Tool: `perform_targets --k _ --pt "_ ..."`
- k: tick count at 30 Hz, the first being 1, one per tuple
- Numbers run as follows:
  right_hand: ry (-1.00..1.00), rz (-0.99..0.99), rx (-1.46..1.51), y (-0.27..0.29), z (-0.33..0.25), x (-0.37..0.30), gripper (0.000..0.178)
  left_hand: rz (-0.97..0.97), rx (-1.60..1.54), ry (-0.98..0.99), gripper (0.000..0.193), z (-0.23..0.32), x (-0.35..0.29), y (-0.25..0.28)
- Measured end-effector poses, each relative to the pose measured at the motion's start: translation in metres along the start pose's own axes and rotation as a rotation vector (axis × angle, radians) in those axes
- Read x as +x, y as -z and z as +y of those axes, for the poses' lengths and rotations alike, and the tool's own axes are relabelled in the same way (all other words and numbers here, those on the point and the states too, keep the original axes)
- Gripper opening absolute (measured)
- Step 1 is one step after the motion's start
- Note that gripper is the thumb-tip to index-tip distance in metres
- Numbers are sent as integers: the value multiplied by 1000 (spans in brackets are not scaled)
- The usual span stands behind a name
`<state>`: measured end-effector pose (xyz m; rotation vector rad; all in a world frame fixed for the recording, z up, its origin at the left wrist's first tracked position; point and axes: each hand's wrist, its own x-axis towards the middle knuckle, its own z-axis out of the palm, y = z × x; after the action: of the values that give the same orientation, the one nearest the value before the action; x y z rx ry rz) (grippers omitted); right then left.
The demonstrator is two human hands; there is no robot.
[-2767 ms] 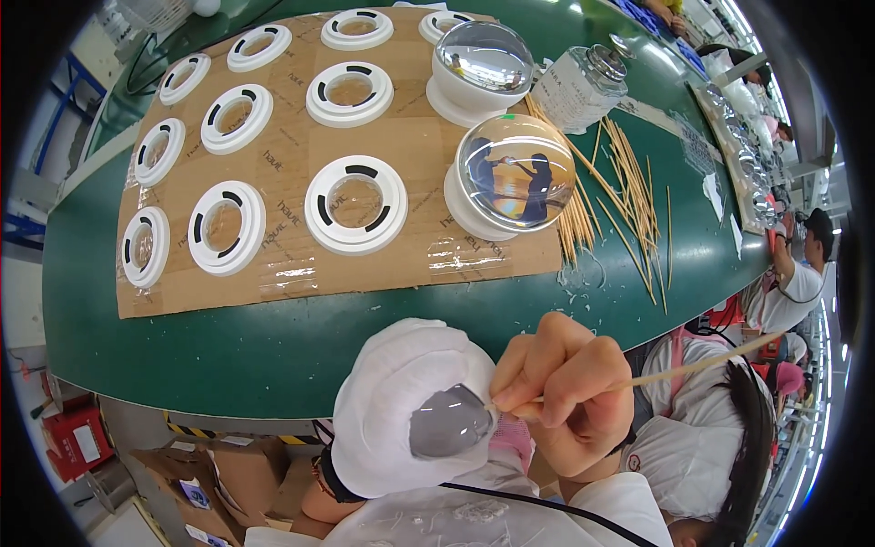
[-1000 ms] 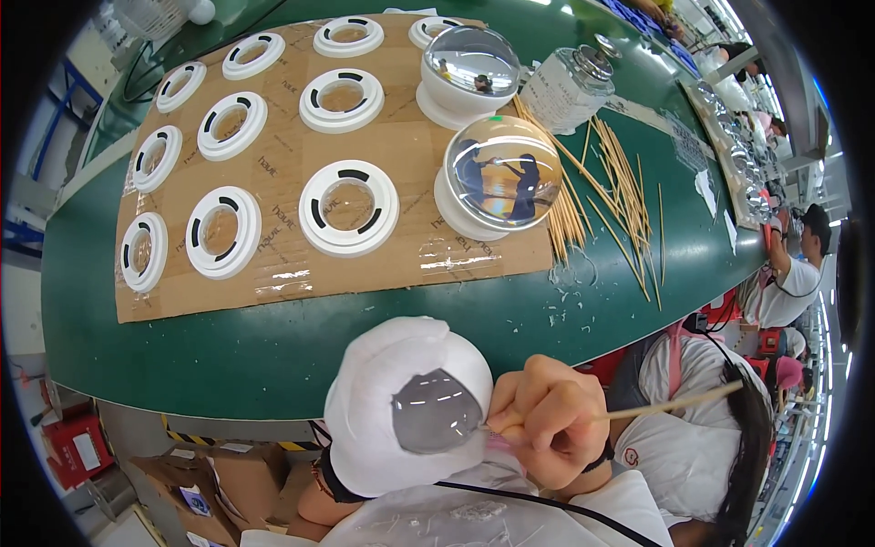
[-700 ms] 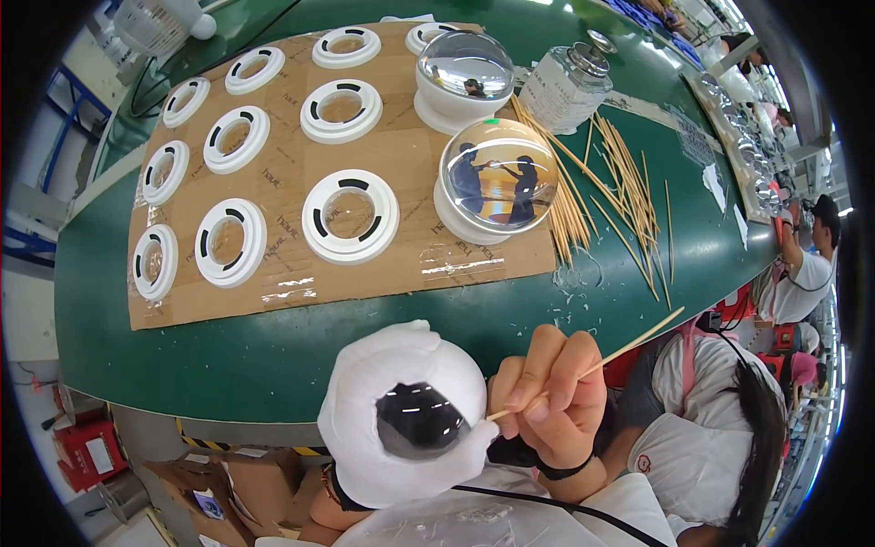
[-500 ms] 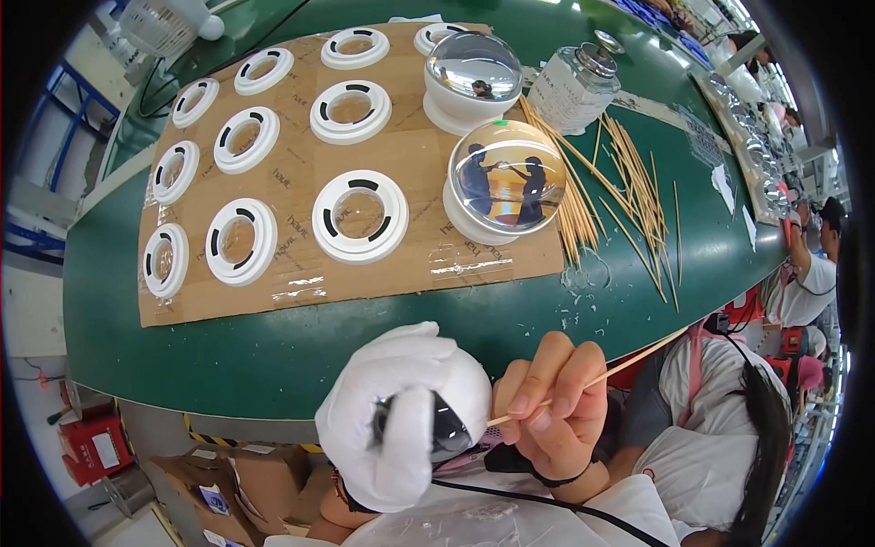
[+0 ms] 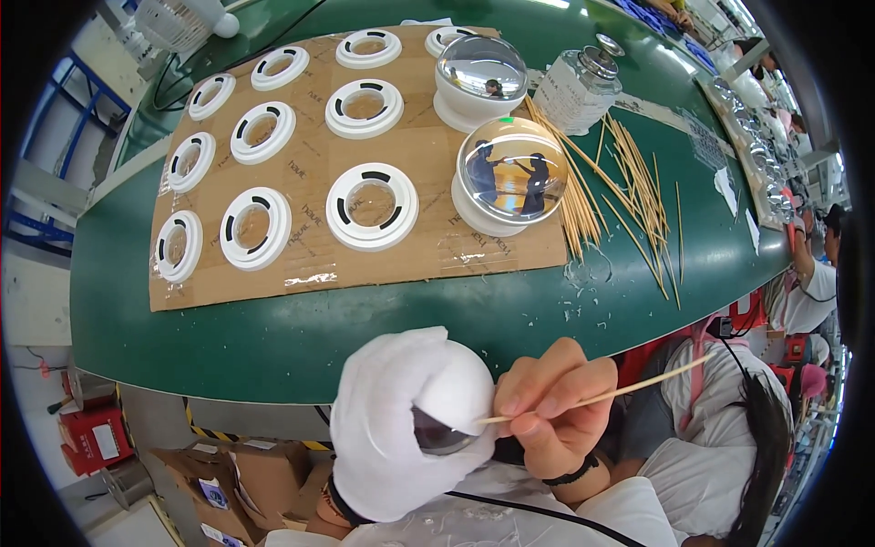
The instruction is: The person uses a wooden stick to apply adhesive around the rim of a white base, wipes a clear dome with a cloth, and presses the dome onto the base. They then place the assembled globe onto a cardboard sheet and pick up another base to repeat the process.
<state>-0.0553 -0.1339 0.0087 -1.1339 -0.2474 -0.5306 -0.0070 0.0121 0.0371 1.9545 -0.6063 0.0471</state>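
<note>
In front of the table's near edge, my left hand (image 5: pixel 378 438), in a white glove, is closed round a crystal ball (image 5: pixel 441 436) with a white base (image 5: pixel 467 378). Only a dark part of the glass shows past the glove. My bare right hand (image 5: pixel 563 401) pinches a thin wooden stick (image 5: pixel 652 380) that slants up to the right. The stick's tip is at the join of glass and white base; whether it touches cannot be made out. Two more balls stand on white bases: a clear one (image 5: pixel 480 68) and one with a sunset couple picture (image 5: pixel 512 173).
A cardboard sheet (image 5: pixel 301 201) bears several white rings (image 5: pixel 372 207) with black pads on the green table (image 5: pixel 273 346). Loose wooden sticks (image 5: pixel 643 201) lie right of it, by a glass jar (image 5: pixel 578 96). A fan (image 5: pixel 178 23) stands far left. Another person (image 5: pixel 702 428) sits close at right.
My left hand has turned the ball, so less dark glass shows and the glove's fingers lie differently. My right hand has shifted slightly, still pinching the stick. The view has tilted a little.
</note>
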Motion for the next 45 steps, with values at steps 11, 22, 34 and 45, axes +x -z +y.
perform_targets --k 11,22,34,45 --pt "65 -32 -273 6 -5 3 29 86 22 -231 77 -14 15 -21" --pt "142 -189 -276 2 3 12 23 -62 83 -54 80 -5 5 1" --pt "7 1 -158 12 0 7 21 60 -4 -156 73 -11 18 -21" --pt "238 -27 -399 4 11 31 22 64 50 -275 69 -13 19 -26"
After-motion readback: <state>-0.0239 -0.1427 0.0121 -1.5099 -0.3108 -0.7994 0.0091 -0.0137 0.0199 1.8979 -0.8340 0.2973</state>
